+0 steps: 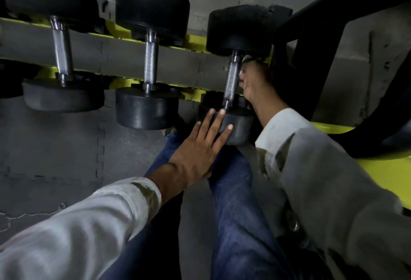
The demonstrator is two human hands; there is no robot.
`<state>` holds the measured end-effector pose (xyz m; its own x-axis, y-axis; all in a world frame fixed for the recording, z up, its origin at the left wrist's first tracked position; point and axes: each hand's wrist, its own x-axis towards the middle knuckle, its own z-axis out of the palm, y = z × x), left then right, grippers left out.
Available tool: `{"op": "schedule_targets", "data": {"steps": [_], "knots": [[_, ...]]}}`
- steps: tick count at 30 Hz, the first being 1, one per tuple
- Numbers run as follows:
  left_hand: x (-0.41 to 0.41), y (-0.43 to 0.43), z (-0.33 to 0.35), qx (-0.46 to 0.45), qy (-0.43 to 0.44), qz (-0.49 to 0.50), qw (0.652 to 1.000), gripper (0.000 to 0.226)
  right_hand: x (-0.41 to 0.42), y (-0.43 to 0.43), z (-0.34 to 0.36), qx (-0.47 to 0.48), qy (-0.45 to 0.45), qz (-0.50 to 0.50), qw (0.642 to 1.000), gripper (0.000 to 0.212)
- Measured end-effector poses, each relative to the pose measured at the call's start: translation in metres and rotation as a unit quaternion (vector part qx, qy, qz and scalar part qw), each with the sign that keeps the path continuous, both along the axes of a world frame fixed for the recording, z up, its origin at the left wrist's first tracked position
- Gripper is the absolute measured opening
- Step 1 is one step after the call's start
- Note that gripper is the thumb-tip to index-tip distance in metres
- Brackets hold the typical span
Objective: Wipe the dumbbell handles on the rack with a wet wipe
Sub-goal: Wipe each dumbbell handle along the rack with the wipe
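Three black dumbbells lie across a yellow rack (195,42). The right dumbbell (238,30) has a knurled steel handle (231,81). My right hand (255,86) is beside that handle, fingers curled round a white wet wipe (245,59) that shows only as small bits above and beside the fingers. My left hand (200,148) lies flat with straight fingers on the near head (235,124) of the same dumbbell. The middle dumbbell's handle (150,63) and the left dumbbell's handle (62,50) stand untouched.
A thick black frame (311,19) and a yellow beam (389,168) crowd the right side. Grey rubber floor tiles (55,157) lie below the rack. My legs in blue jeans (233,213) stand close under the dumbbells.
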<state>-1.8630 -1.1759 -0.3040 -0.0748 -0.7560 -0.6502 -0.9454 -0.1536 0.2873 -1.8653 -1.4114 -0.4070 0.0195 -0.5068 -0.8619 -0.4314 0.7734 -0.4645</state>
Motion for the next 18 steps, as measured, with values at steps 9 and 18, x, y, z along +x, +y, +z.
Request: {"op": "schedule_targets", "data": {"steps": [9, 18], "knots": [[-0.005, -0.003, 0.004, 0.014, -0.008, 0.015, 1.0, 0.136, -0.01, 0.017, 0.01, -0.11, -0.062, -0.083, 0.989, 0.022], [-0.01, -0.011, 0.015, 0.042, -0.013, 0.027, 0.999, 0.118, -0.045, 0.024, 0.038, -0.518, 0.032, 0.557, 0.648, 0.039]]}}
